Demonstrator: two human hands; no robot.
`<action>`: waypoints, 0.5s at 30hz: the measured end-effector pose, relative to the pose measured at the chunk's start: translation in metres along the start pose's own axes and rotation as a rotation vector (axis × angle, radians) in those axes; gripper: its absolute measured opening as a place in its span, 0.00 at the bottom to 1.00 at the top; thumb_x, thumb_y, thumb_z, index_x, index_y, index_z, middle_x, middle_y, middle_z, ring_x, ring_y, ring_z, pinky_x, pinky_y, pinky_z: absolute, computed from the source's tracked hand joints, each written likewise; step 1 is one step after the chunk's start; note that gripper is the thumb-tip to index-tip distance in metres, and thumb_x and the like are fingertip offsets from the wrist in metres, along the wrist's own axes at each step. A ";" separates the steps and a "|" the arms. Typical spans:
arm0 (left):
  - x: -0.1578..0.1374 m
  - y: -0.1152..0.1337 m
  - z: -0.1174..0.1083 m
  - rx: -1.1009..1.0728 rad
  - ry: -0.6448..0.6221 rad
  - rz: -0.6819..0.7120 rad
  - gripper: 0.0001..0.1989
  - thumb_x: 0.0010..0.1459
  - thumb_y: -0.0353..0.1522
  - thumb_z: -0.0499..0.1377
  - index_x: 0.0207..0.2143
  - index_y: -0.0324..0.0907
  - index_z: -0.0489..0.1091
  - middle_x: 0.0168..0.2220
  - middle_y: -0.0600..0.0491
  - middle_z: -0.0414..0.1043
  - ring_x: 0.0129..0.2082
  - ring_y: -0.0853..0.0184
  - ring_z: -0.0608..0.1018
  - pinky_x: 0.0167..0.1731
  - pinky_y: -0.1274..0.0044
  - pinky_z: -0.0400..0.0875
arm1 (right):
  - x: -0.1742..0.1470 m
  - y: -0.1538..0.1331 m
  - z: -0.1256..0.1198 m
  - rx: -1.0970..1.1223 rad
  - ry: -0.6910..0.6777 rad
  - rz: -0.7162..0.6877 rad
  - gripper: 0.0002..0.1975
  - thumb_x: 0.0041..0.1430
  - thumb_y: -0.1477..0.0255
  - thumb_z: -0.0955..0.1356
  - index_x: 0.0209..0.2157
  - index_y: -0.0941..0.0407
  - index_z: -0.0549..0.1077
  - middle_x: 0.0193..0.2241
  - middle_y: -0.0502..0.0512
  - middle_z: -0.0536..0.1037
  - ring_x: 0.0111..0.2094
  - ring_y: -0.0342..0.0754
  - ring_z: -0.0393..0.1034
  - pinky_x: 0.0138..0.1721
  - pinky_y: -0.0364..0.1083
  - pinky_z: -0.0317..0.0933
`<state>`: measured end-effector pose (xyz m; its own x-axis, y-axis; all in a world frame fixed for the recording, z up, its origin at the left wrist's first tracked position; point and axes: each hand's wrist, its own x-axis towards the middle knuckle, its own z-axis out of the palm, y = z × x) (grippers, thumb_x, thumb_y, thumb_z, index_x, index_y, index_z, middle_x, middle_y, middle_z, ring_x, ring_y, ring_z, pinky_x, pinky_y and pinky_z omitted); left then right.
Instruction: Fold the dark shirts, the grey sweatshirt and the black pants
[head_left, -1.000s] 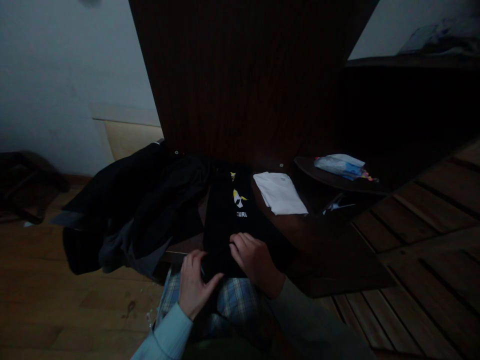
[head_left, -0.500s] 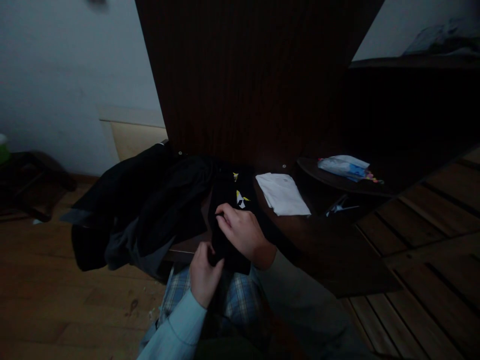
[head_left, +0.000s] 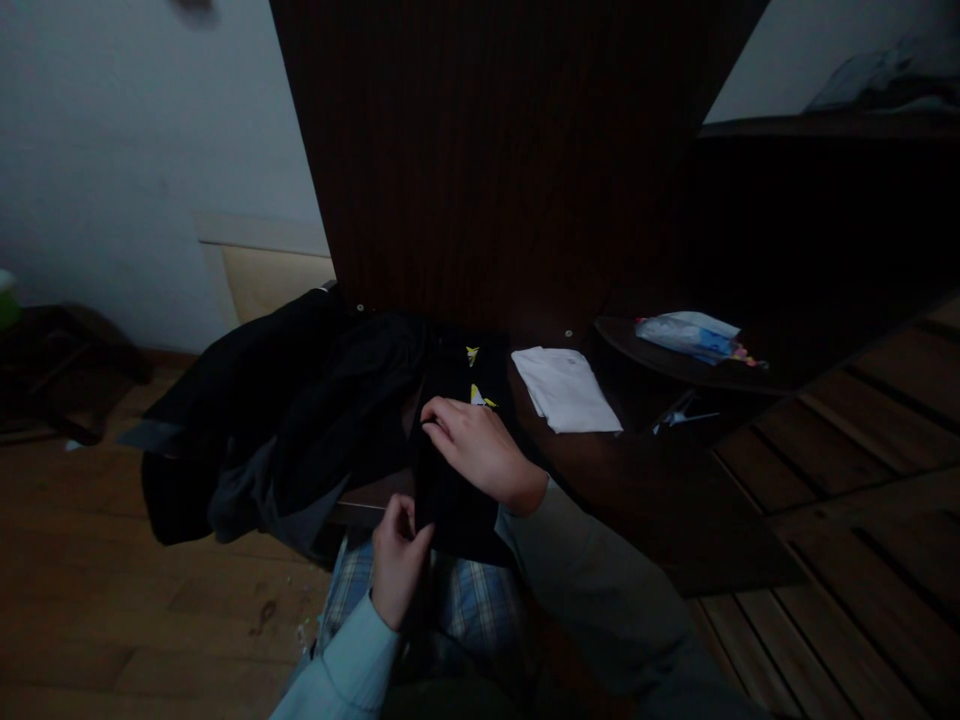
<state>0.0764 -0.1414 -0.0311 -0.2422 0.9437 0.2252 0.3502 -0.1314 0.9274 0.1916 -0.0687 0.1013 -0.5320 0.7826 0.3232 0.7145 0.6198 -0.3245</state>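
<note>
A black garment (head_left: 457, 510) with a yellow and white print lies in a narrow strip on the dark wooden desk (head_left: 615, 480), its near end over the edge by my lap. My left hand (head_left: 400, 560) pinches its near left corner between thumb and fingers. Farther up the same left edge, my right hand (head_left: 476, 445) is closed on the cloth with bent fingers, covering part of the print. To the right of the garment lies a folded white cloth (head_left: 568, 390).
A heap of dark clothes (head_left: 285, 420) covers the desk's left side and hangs over its edge. On a low rounded shelf (head_left: 690, 375) at the right rests a blue and white packet (head_left: 690, 333). A dark upright panel (head_left: 487, 170) stands behind. A dark stool (head_left: 64, 370) is far left.
My left hand has shifted slightly left and toward me with the garment's near corner. My right hand has moved a little left along the cloth, covering more of the print.
</note>
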 end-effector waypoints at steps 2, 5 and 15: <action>-0.001 0.001 -0.002 0.111 0.024 0.008 0.07 0.45 0.32 0.53 0.20 0.43 0.54 0.16 0.62 0.54 0.16 0.73 0.62 0.18 0.81 0.59 | 0.000 0.000 -0.001 -0.043 -0.041 0.027 0.06 0.60 0.72 0.59 0.37 0.54 0.66 0.32 0.51 0.73 0.33 0.44 0.68 0.31 0.41 0.53; 0.001 0.006 -0.004 0.260 0.062 0.061 0.07 0.43 0.33 0.55 0.27 0.43 0.58 0.22 0.59 0.61 0.21 0.69 0.68 0.23 0.78 0.63 | 0.001 -0.003 -0.004 -0.098 -0.092 0.075 0.08 0.60 0.70 0.59 0.39 0.53 0.66 0.31 0.52 0.74 0.31 0.45 0.68 0.30 0.41 0.52; -0.003 -0.028 -0.018 0.342 0.223 0.205 0.16 0.47 0.27 0.49 0.41 0.41 0.58 0.38 0.48 0.63 0.38 0.62 0.71 0.37 0.70 0.69 | -0.046 0.004 0.020 0.061 -0.017 0.235 0.06 0.51 0.76 0.62 0.32 0.55 0.67 0.19 0.46 0.68 0.20 0.39 0.61 0.24 0.39 0.49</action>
<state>0.0511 -0.1464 -0.0522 -0.3130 0.8152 0.4873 0.6808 -0.1652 0.7136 0.2095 -0.1011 0.0670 -0.3622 0.9062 0.2181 0.7912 0.4226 -0.4420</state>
